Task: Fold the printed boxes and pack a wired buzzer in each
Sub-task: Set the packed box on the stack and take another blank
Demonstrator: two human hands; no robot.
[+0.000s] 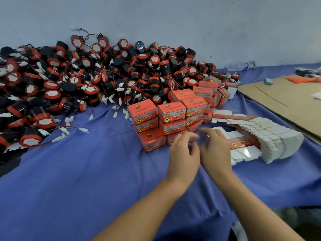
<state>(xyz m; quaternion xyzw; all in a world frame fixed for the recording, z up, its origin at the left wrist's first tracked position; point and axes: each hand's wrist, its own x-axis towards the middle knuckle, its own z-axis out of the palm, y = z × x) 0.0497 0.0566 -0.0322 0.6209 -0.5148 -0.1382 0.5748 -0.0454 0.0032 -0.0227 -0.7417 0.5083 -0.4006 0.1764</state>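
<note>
Risk of toppling the stacked orange printed cardboard boxes (171,111), we judge, since left hand (184,154) and right hand (216,147) hover just beside them, blurred, their grips unreadable to us.

You are working in a small packing workshop: a counter draped in blue cloth (86,171) is carrying a great heap of round black-and-red wired buzzers (86,80) against a bare grey wall (173,18), beside stacked orange printed cardboard boxes (172,110) and a fanned bundle of flat white box blanks (271,136).
</note>
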